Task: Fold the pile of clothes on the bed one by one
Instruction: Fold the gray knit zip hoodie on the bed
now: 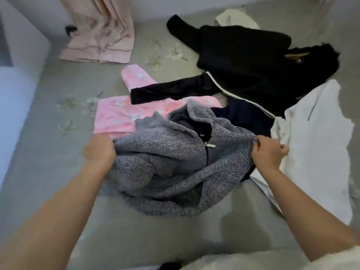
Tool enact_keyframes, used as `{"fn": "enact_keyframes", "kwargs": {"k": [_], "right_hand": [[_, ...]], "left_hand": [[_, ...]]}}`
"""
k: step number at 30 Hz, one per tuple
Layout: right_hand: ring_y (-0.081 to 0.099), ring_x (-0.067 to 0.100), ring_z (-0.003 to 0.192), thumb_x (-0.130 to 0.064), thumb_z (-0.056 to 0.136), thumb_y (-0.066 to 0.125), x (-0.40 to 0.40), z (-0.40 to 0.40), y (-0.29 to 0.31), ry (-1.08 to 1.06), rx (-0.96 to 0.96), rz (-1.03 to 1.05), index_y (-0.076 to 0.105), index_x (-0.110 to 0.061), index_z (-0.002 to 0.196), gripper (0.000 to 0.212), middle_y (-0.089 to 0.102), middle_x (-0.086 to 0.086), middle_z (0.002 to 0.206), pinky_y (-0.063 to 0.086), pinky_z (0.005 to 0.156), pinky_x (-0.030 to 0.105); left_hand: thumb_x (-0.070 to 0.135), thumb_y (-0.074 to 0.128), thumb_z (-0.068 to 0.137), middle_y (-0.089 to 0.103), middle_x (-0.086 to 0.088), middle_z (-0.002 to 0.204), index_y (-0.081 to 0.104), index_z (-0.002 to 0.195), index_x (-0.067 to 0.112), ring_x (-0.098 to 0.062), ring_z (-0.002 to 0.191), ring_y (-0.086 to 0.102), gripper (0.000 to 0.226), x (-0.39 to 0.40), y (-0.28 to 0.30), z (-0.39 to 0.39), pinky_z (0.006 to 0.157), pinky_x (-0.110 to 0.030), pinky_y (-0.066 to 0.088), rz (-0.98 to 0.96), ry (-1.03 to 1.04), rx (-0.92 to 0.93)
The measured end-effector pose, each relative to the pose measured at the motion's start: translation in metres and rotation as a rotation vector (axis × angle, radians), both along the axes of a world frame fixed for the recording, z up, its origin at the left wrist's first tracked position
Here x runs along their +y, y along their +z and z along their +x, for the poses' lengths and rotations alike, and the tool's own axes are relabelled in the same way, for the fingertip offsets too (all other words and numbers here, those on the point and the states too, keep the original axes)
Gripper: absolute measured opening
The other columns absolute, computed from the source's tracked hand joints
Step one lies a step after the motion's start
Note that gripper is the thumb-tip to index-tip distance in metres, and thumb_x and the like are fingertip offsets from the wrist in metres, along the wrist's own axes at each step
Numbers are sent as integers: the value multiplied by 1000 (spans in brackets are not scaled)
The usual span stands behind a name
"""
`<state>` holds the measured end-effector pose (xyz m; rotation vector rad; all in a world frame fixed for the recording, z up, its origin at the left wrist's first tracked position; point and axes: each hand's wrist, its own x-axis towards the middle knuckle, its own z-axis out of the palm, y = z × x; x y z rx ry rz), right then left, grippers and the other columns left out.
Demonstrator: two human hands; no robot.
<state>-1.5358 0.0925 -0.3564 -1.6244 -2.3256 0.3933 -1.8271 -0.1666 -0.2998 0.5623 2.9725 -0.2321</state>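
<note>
A crumpled grey knit zip jacket (171,172) lies on the grey bed (58,172) right in front of me. My left hand (100,150) grips its left edge, and my right hand (267,152) pinches its right edge. Behind it lies a pink patterned garment (116,115), with a black sleeve with white trim (175,90) draped across it. A black fleece garment (243,53) sprawls at the back right. A dark navy piece (245,115) shows under the jacket's far side.
A white cloth (315,143) spreads along the right side of the bed. Another pale cloth (235,18) lies at the far edge. A pink curtain (101,32) hangs onto the bed at the back left. White furniture (17,84) borders the left.
</note>
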Motion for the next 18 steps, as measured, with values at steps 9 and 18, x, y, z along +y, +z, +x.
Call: {"fn": "enact_keyframes", "kwargs": {"k": [9, 18], "right_hand": [[52, 26, 109, -40, 90, 46, -26, -29, -50, 268, -419, -474, 57, -17, 114, 35, 60, 5, 112, 35, 94, 38], [52, 26, 115, -37, 89, 55, -33, -14, -109, 192, -311, -734, 49, -17, 129, 45, 59, 6, 123, 40, 96, 35]], "left_hand": [[13, 45, 87, 52, -13, 121, 50, 116, 4, -29, 113, 49, 31, 63, -78, 84, 87, -39, 44, -150, -231, -323], [34, 36, 96, 25, -15, 148, 15, 143, 7, -30, 136, 25, 58, 72, -157, 65, 107, -45, 21, -9, -26, -373]]}}
